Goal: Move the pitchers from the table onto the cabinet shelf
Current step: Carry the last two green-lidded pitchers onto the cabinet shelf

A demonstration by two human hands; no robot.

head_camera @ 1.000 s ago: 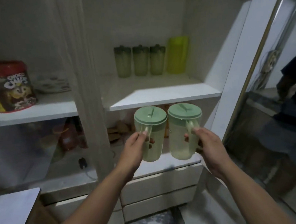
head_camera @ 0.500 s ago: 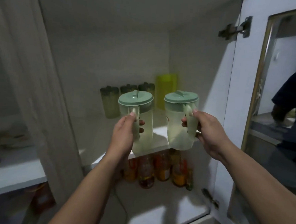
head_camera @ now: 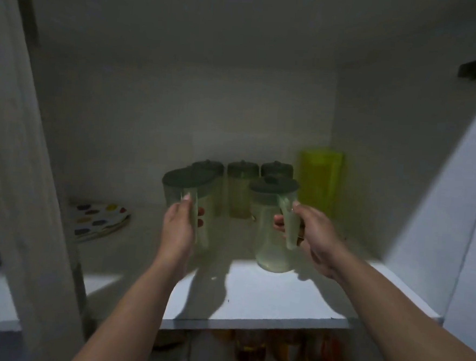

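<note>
I hold two pale green pitchers with darker green lids inside the cabinet, over the white shelf (head_camera: 293, 302). My left hand (head_camera: 178, 229) grips the handle of the left pitcher (head_camera: 207, 203), which hangs just above the shelf. My right hand (head_camera: 311, 236) grips the handle of the right pitcher (head_camera: 270, 230); its base looks to be at or just above the shelf surface. Behind them stand three similar pitchers (head_camera: 240, 191) in a row against the back wall.
A tall yellow-green container (head_camera: 320, 180) stands at the back right. A stack of spotted plates (head_camera: 98, 221) lies on the shelf to the left. A white cabinet post (head_camera: 21, 165) rises at left. Bottles (head_camera: 250, 350) fill the shelf below.
Both hands have carried the pitchers up from below shelf level and forward into the cabinet; they now hang over the shelf in front of the three stored pitchers.
</note>
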